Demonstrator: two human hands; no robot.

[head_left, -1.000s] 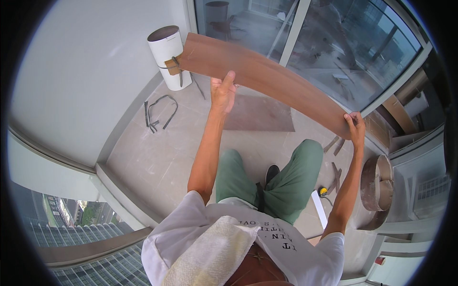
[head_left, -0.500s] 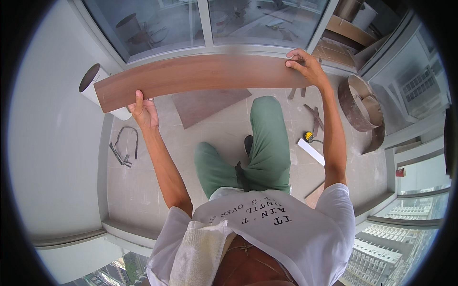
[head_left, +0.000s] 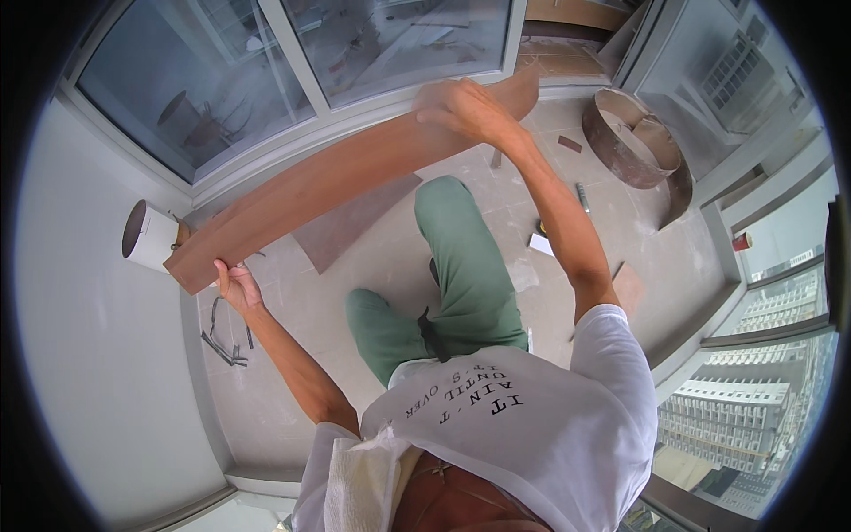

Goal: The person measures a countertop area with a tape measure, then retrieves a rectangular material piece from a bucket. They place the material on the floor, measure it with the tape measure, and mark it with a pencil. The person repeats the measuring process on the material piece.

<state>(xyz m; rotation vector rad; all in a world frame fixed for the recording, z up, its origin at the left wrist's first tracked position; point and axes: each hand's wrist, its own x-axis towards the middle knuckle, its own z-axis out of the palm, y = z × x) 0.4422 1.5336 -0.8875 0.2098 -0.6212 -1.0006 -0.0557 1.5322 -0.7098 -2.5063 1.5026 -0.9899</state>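
Observation:
A long reddish-brown wood-look plank [head_left: 328, 182] hangs in front of me, tilted with its left end lower and its right end higher. My left hand [head_left: 238, 285] pinches its lower edge near the left end, thumb on the face and fingers behind. Over the upper edge, right of the plank's middle, is my right hand [head_left: 465, 108]; motion smears its fingers, so their grip on the board is unclear. Beneath the plank, a flat brown sheet [head_left: 350, 226] lies on the tiled floor, partly hidden.
A white bucket [head_left: 152, 238] lies against the left wall, near dark bent strips [head_left: 220, 337]. A coiled brown band [head_left: 625, 146] stands at the right by the door frame. Behind the plank is a glass sliding door [head_left: 390, 53]; a small white piece [head_left: 541, 245] lies right of my knee.
The plank has tilted, its left end dropping and its right end rising. My right hand has shifted from the right end inward along the upper edge. The view has turned.

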